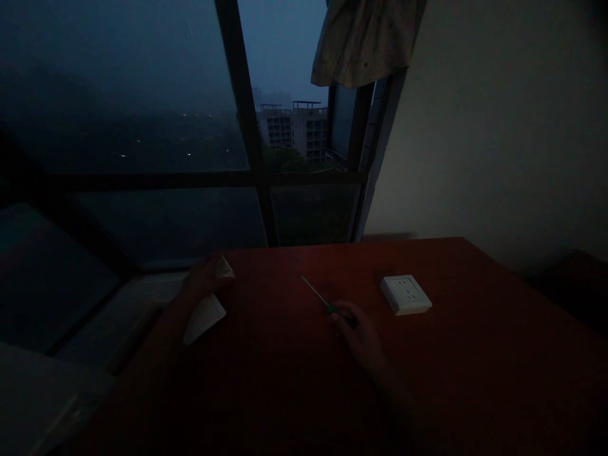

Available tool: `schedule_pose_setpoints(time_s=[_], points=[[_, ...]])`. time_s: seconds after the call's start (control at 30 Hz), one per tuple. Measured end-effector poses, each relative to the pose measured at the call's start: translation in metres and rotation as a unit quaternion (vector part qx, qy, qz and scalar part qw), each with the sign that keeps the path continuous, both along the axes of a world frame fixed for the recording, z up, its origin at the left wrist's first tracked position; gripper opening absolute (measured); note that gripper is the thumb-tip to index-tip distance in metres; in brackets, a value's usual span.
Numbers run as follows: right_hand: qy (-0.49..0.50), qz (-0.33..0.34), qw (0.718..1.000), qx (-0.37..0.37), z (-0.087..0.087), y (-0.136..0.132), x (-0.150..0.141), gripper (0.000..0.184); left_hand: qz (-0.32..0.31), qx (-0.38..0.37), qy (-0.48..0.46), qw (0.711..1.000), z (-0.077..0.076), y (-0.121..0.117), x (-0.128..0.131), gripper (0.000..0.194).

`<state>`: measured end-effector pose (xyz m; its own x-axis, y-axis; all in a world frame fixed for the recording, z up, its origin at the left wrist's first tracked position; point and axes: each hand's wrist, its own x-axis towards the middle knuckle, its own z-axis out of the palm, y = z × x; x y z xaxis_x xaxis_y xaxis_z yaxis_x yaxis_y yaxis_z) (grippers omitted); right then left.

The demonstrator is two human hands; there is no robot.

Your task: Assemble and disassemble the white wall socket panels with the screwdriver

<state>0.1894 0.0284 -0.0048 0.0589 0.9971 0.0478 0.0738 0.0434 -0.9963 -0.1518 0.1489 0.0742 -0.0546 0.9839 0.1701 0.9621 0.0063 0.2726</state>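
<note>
The room is very dark. My right hand [357, 329] is closed round the green handle of a screwdriver [317, 294] whose thin shaft points away to the upper left over the red-brown table [475, 380]. A white wall socket plate [405, 294] lies flat on the table just right of that hand. At the table's left edge my left hand [205, 278] is closed on a white piece [205, 316], perhaps paper or a plate; I cannot make out what it is.
Behind the table stands a large window [142, 126] with dark frames, with a building outside in dusk light. A cloth [365, 38] hangs at the top by the white wall [498, 126]. A pale ledge [142, 297] runs left of the table.
</note>
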Motion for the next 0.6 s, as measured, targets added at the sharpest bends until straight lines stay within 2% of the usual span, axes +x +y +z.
schedule_pose_setpoints(time_s=[0.13, 0.27, 0.47, 0.6], points=[[0.012, 0.001, 1.000, -0.010, 0.004, 0.001, 0.001, 0.041, -0.056, 0.006, 0.009, 0.998, 0.003, 0.002, 0.021, 0.051], [0.056, -0.006, 0.998, -0.030, 0.004, 0.002, 0.006, 0.041, -0.148, 0.026, -0.007, 0.989, -0.005, -0.009, 0.068, 0.060], [0.104, -0.051, 0.993, -0.039, 0.012, 0.001, 0.013, 0.039, -0.283, 0.024, -0.055, 0.957, -0.024, -0.062, 0.149, 0.079], [0.125, -0.084, 0.988, -0.028, 0.013, -0.004, 0.019, 0.039, -0.303, -0.008, -0.081, 0.950, -0.030, -0.097, 0.185, 0.084]])
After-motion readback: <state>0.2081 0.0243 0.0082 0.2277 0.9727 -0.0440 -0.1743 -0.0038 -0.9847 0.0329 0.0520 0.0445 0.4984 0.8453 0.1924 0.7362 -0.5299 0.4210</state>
